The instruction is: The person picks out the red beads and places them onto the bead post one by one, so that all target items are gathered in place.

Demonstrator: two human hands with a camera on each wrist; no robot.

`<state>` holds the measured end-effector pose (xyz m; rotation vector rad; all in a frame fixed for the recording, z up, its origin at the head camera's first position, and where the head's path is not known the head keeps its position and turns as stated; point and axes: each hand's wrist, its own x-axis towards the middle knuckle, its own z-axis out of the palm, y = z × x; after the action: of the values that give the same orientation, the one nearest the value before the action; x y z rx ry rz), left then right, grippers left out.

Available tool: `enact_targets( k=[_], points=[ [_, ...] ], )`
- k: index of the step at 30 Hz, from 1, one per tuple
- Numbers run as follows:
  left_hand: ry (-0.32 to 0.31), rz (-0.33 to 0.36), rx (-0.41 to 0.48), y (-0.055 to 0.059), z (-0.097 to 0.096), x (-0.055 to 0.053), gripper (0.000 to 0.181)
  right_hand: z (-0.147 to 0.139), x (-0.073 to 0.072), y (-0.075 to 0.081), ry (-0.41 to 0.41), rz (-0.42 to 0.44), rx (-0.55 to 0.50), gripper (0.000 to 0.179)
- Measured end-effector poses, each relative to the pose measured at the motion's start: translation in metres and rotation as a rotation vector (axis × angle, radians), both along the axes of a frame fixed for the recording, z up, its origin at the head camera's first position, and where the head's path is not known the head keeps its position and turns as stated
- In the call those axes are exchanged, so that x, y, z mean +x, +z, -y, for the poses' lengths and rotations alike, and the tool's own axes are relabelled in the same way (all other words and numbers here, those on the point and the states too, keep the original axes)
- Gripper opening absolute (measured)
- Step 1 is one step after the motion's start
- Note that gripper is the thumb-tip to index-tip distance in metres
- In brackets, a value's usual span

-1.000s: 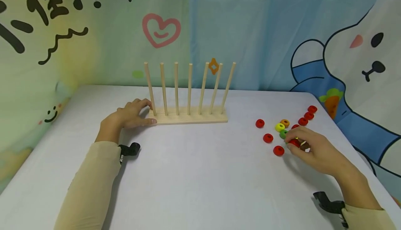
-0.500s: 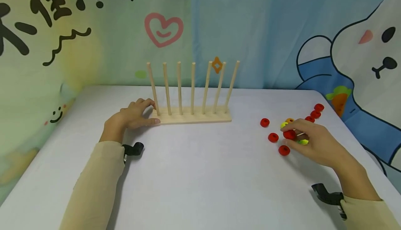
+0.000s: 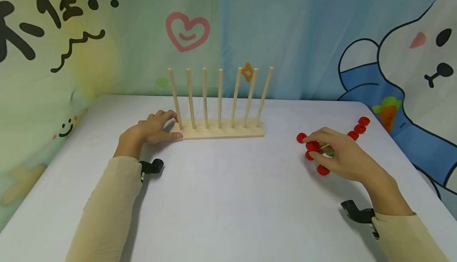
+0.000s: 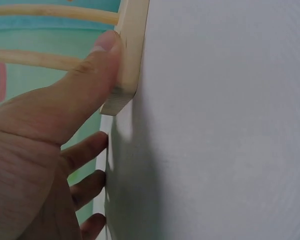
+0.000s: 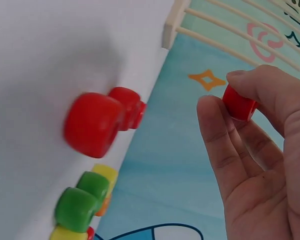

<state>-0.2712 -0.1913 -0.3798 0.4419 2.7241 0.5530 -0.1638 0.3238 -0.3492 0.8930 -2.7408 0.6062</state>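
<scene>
My left hand [image 3: 151, 129] holds the left end of a pale wooden peg rack [image 3: 221, 130], a flat base with a row of upright bare pegs. In the left wrist view the thumb presses on the end of the base [image 4: 132, 55]. Between thumb and fingertips, my right hand [image 3: 340, 151] pinches a red bead [image 5: 240, 105], raised over the table. Loose red beads [image 3: 323, 170] lie just below and beside that hand. Green beads [image 5: 76, 209] and a yellow bead [image 5: 69, 234] lie near it, mostly hidden behind the hand in the head view.
A row of red beads [image 3: 360, 129] runs toward the back right edge of the white table [image 3: 232, 198]. Behind the table hangs a printed cloth backdrop [image 3: 264, 36]. A dark camera mount [image 3: 357, 213] juts from the right wrist, another mount [image 3: 151, 166] from the left.
My right hand has lifted the red bead from the bead group and carried it left, over the loose red beads. The left hand stays at the rack's end. The head view has shifted slightly.
</scene>
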Motion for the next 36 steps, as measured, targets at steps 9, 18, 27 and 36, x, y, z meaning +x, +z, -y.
enact_targets(
  k=[9, 18, 27, 36],
  points=[
    [-0.015, -0.007, 0.013, -0.005, 0.007, -0.009, 0.06, 0.005, -0.004, 0.012, -0.002, 0.024, -0.002, 0.044],
    [0.025, 0.039, 0.065, 0.0, 0.004, -0.011, 0.06, 0.02, -0.015, 0.019, 0.018, 0.051, -0.016, 0.041],
    [0.023, 0.099, 0.164, -0.005, 0.007, -0.015, 0.062, 0.035, -0.022, 0.022, 0.081, 0.024, -0.018, 0.039],
    [0.037, 0.128, 0.177, -0.008, 0.008, -0.017, 0.065, 0.044, -0.026, 0.025, 0.114, 0.019, -0.03, 0.037]
  ],
)
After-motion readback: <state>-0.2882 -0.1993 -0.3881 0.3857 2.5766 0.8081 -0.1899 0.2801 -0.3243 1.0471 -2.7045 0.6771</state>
